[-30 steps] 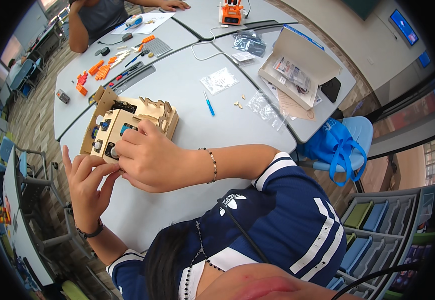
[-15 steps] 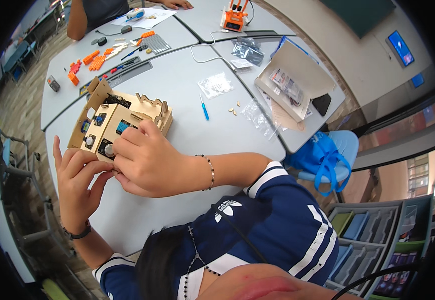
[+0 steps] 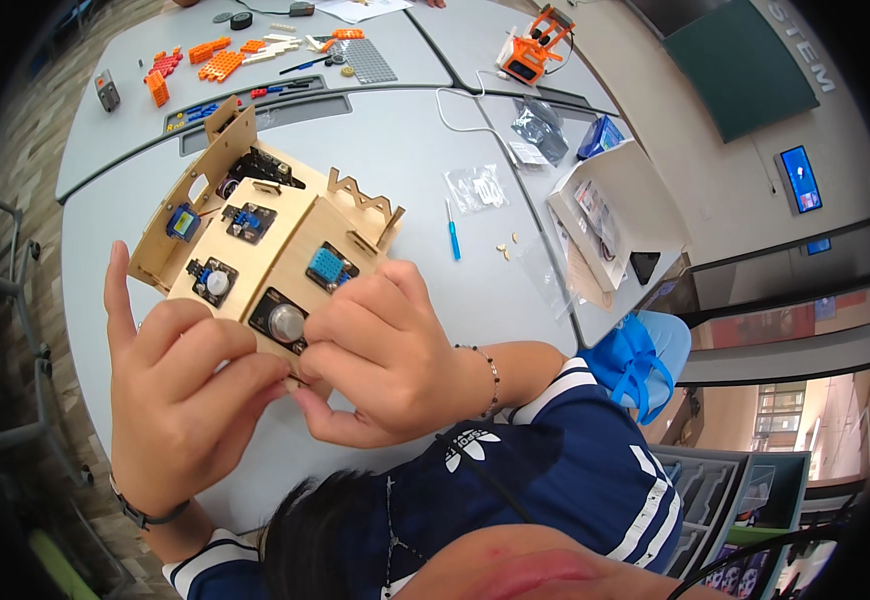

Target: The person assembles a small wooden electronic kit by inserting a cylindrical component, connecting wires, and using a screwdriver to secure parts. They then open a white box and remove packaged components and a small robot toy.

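Note:
A plywood model house (image 3: 290, 235) stands on the grey table, with small electronic modules on its panels. Among these are a blue sensor (image 3: 329, 265), a round silver sensor (image 3: 286, 322) and a white-domed module (image 3: 217, 283). At the model's near edge, my left hand (image 3: 190, 385) pinches with thumb and index finger, little finger raised. My right hand (image 3: 380, 350) is curled beside the silver sensor, its thumb and fingers meeting my left fingertips. Something small and brownish shows between the fingertips; it is too covered to name.
A blue screwdriver (image 3: 453, 232), small wooden bits (image 3: 502, 253) and a clear plastic bag (image 3: 477, 188) lie right of the model. Farther right is an open white box (image 3: 595, 225). Orange building bricks (image 3: 221, 66) and an orange robot model (image 3: 535, 55) occupy the far tables.
The view has shifted closer, so the model and both hands appear larger. Both hands stay together at the model's near edge, fingertips still pinched.

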`<state>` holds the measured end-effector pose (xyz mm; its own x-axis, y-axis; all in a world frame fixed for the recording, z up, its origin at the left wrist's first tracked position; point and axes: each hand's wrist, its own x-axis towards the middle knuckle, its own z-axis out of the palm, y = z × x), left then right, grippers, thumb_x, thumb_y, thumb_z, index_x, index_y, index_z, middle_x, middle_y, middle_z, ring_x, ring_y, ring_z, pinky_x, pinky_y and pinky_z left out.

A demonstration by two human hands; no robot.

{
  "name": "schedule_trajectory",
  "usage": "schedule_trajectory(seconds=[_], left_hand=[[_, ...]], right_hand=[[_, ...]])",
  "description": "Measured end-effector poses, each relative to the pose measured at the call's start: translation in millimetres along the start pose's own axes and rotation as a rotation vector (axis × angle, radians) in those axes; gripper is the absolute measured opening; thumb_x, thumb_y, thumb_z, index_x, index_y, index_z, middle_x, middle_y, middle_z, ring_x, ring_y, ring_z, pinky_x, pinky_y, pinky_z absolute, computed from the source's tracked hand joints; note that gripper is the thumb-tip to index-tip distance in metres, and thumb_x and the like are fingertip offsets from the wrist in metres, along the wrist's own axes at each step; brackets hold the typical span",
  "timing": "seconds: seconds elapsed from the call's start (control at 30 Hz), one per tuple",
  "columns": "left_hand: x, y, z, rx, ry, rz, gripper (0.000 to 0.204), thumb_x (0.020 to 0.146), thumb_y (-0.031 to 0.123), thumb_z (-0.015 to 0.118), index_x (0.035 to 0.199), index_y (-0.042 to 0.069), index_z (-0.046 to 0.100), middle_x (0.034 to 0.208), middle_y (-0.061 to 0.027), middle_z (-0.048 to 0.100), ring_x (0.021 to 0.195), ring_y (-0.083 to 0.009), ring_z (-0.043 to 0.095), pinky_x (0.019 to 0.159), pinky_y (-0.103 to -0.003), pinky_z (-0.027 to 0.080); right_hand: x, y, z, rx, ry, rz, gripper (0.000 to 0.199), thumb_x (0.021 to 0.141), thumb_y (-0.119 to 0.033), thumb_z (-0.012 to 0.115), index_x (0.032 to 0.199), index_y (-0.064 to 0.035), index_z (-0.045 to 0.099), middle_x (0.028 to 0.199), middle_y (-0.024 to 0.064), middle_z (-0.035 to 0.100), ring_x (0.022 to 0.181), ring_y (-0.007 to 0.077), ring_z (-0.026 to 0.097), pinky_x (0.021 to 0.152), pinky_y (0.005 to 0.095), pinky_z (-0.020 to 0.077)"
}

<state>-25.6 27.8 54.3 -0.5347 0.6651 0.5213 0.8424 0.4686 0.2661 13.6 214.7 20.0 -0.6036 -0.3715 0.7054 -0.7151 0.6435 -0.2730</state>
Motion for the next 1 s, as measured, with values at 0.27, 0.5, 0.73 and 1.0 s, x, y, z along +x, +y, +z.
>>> schedule_trajectory(seconds=[0.27,0.5,0.73,1.0], left_hand=[[0.2,1.8,0.2,0.007,-0.015,-0.01,0.015,0.059,0.016,0.072,0.071,0.012,0.063,0.073,0.0028,0.05,0.076,-0.019,0.05,0.106,-0.063,0.018],[-1.5,2.2,-2.8,0.051,0.02,0.08,0.013,0.059,0.01,0.07,0.07,0.013,0.063,0.072,0.004,0.051,0.075,-0.0178,0.05,0.106,-0.063,0.018],[-2.9,4.8,-4.0,0.08,-0.004,0.066,0.014,0.058,0.009,0.071,0.069,0.014,0.062,0.073,0.0035,0.051,0.077,-0.0176,0.051,0.107,-0.059,0.016],[-3.7,4.8,-6.3,0.153,-0.02,0.075,0.018,0.06,0.004,0.071,0.07,0.012,0.058,0.078,0.0008,0.051,0.081,-0.0197,0.053,0.108,-0.056,0.015]], right_hand=[[1.3,0.6,2.5,0.005,0.003,0.007,0.023,0.049,-0.011,0.069,0.068,-0.01,0.056,0.08,0.0014,0.052,0.074,0.0216,0.048,0.065,0.0366,0.0304],[0.7,1.2,3.1,0.001,0.026,-0.001,0.021,0.053,-0.011,0.069,0.068,-0.0102,0.056,0.08,0.0014,0.052,0.075,0.0209,0.05,0.066,0.0367,0.0306],[-1.0,1.0,2.7,-0.056,0.038,-0.037,0.02,0.058,-0.015,0.07,0.068,-0.0104,0.054,0.083,0.0016,0.051,0.079,0.0207,0.049,0.068,0.0371,0.031],[-1.6,0.5,5.1,-0.132,0.076,-0.084,0.018,0.062,-0.019,0.07,0.068,-0.0104,0.055,0.082,0.0021,0.05,0.08,0.0204,0.047,0.069,0.0374,0.0303]])
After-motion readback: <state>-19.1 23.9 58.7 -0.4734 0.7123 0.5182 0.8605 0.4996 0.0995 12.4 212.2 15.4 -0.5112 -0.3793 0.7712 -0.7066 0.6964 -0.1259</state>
